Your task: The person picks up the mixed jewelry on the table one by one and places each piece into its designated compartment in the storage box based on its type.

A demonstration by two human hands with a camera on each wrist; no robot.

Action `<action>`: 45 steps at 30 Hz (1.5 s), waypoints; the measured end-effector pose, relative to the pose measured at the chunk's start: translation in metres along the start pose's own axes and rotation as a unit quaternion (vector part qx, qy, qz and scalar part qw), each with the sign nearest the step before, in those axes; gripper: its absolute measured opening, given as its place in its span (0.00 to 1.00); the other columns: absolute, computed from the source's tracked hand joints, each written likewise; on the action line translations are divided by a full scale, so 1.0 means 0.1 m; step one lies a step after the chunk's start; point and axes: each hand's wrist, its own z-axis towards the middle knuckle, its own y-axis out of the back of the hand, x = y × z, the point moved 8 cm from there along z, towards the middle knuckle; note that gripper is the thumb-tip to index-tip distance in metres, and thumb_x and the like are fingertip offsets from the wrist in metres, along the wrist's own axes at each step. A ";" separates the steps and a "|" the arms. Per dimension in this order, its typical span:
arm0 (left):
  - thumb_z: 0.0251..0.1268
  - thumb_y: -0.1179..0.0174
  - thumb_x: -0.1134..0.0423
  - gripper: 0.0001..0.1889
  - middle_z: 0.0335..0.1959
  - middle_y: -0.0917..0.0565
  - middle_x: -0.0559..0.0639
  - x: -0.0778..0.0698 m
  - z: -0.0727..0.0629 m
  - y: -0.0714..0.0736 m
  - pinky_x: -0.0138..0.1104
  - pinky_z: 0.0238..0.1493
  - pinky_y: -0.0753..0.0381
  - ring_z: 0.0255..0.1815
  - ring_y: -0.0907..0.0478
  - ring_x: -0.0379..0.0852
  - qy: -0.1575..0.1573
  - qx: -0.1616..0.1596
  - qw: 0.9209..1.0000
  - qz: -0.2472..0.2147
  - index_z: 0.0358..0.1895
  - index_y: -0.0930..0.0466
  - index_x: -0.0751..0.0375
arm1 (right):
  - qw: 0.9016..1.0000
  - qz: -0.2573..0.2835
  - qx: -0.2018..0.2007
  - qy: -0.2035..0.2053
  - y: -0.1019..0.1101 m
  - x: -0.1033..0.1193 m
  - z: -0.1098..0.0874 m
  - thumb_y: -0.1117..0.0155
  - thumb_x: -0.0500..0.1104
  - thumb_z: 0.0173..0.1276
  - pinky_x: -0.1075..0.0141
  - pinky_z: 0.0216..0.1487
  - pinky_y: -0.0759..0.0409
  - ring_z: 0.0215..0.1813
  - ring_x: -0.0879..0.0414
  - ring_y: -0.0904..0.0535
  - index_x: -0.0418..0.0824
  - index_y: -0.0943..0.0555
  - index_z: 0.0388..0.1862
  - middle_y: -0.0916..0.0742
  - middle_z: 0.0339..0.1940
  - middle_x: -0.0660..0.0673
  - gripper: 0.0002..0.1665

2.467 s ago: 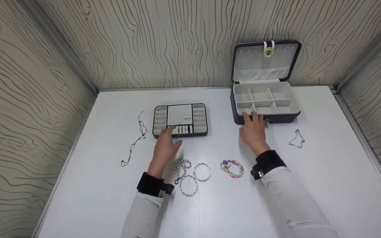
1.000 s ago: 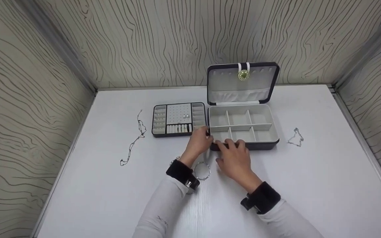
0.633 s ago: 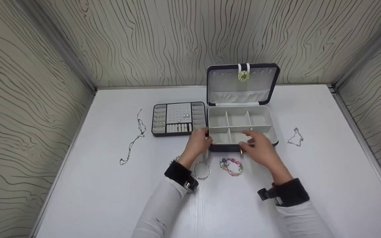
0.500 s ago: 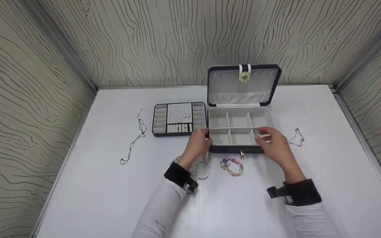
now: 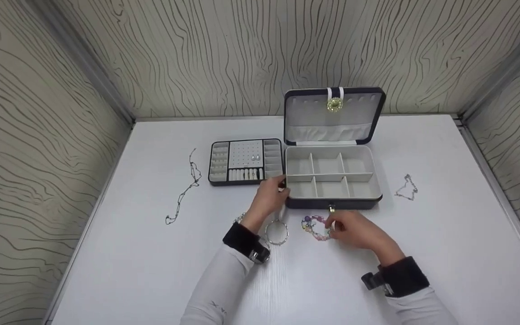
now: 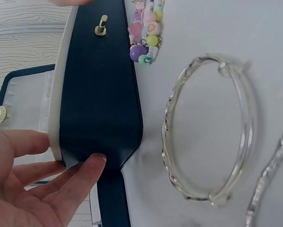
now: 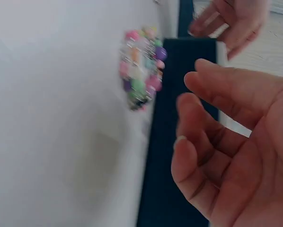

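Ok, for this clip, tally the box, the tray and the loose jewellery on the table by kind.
Jewellery box: 1
Divided tray: 1
Silver bangles: 2 (one partly hidden)
Thin chains: 2
Pale beaded strand: 1 (mostly hidden)
Bright bead cluster: 1 (number of loops unclear)
Total: 8

The jewelry box (image 6: 96, 90) looked smooth and leathery outside, its lid pocket (image 5: 327, 134) gathered cloth. The bangle (image 6: 246, 124) was shiny metal; the bracelet (image 6: 152, 28) had glossy, plastic-looking beads. The counter (image 5: 120, 280) shone faintly toward its near edge.
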 end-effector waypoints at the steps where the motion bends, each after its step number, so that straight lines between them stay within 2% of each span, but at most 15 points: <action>1: 0.69 0.42 0.67 0.27 0.53 0.18 0.64 0.01 0.00 -0.01 0.31 0.31 0.19 0.33 0.18 0.46 0.004 0.003 1.000 -0.010 0.69 0.33 0.69 | 1.000 -0.009 0.003 -0.003 -0.05 0.00 0.02 0.34 0.30 0.56 0.65 0.29 0.28 0.28 0.59 0.28 0.37 0.16 0.37 0.22 0.24 0.52 0.10; 5: 0.69 0.43 0.67 0.27 0.52 0.18 0.63 0.03 -0.01 -0.03 0.32 0.28 0.19 0.29 0.19 0.44 0.011 0.010 0.999 -0.031 0.70 0.35 0.69 | 0.998 -0.049 0.014 -0.024 -0.20 -0.02 0.07 0.31 0.30 0.50 0.61 0.30 0.28 0.27 0.58 0.29 0.40 0.17 0.33 0.22 0.23 0.54 0.11; 10: 0.69 0.42 0.67 0.25 0.48 0.16 0.60 0.02 0.00 -0.03 0.33 0.44 0.19 0.38 0.17 0.44 -0.010 0.005 1.000 0.000 0.68 0.32 0.70 | 0.995 -0.090 0.019 -0.044 -0.31 -0.05 0.10 0.28 0.31 0.50 0.58 0.32 0.27 0.28 0.57 0.28 0.44 0.19 0.30 0.21 0.25 0.53 0.12; 12: 0.69 0.42 0.67 0.25 0.47 0.16 0.59 0.01 0.00 -0.03 0.34 0.47 0.19 0.40 0.17 0.45 -0.013 0.003 1.000 0.005 0.67 0.31 0.71 | 0.994 -0.097 0.015 -0.049 -0.33 -0.05 0.11 0.27 0.32 0.51 0.58 0.31 0.26 0.29 0.56 0.28 0.45 0.19 0.29 0.21 0.25 0.53 0.11; 27: 0.69 0.42 0.67 0.26 0.46 0.16 0.57 0.05 -0.01 -0.02 0.31 0.41 0.19 0.36 0.18 0.41 0.008 0.010 0.999 -0.035 0.69 0.33 0.68 | 0.994 -0.096 0.011 -0.057 -0.31 -0.03 0.10 0.30 0.35 0.57 0.59 0.30 0.29 0.28 0.57 0.30 0.46 0.21 0.30 0.23 0.24 0.54 0.09; 31: 0.69 0.42 0.67 0.26 0.46 0.16 0.57 0.05 -0.01 -0.02 0.30 0.40 0.19 0.36 0.18 0.41 0.003 0.010 0.999 -0.039 0.69 0.32 0.67 | 0.994 -0.095 0.003 -0.049 -0.23 0.05 0.06 0.29 0.35 0.58 0.59 0.31 0.28 0.30 0.55 0.28 0.46 0.23 0.28 0.24 0.26 0.53 0.10; 32: 0.69 0.42 0.67 0.26 0.46 0.16 0.57 0.05 -0.01 -0.02 0.31 0.39 0.19 0.35 0.18 0.41 0.003 0.010 0.999 -0.040 0.69 0.32 0.67 | 0.994 -0.094 -0.003 -0.047 -0.19 0.08 0.06 0.29 0.36 0.59 0.58 0.33 0.27 0.33 0.53 0.25 0.46 0.23 0.28 0.22 0.28 0.52 0.10; 37: 0.69 0.42 0.67 0.26 0.47 0.17 0.58 0.04 -0.01 -0.02 0.30 0.36 0.19 0.35 0.18 0.42 -0.006 0.007 0.999 -0.044 0.68 0.32 0.68 | 0.996 -0.075 -0.040 -0.032 0.02 0.26 0.01 0.29 0.36 0.62 0.60 0.37 0.23 0.40 0.52 0.21 0.45 0.22 0.30 0.22 0.34 0.52 0.09; 41: 0.70 0.42 0.68 0.26 0.49 0.17 0.60 0.03 -0.01 -0.02 0.30 0.32 0.18 0.34 0.17 0.45 -0.009 0.008 0.999 -0.050 0.68 0.33 0.70 | 0.996 -0.057 -0.071 -0.008 0.20 0.39 -0.02 0.31 0.35 0.63 0.62 0.36 0.22 0.36 0.57 0.21 0.44 0.21 0.32 0.19 0.31 0.54 0.07; 45: 0.70 0.43 0.67 0.26 0.49 0.18 0.60 0.04 0.00 -0.03 0.30 0.30 0.18 0.35 0.16 0.50 0.003 0.010 0.998 -0.068 0.69 0.34 0.69 | 0.997 -0.020 -0.078 0.004 0.37 0.46 -0.05 0.33 0.33 0.65 0.63 0.35 0.21 0.35 0.58 0.19 0.43 0.19 0.34 0.17 0.30 0.53 0.05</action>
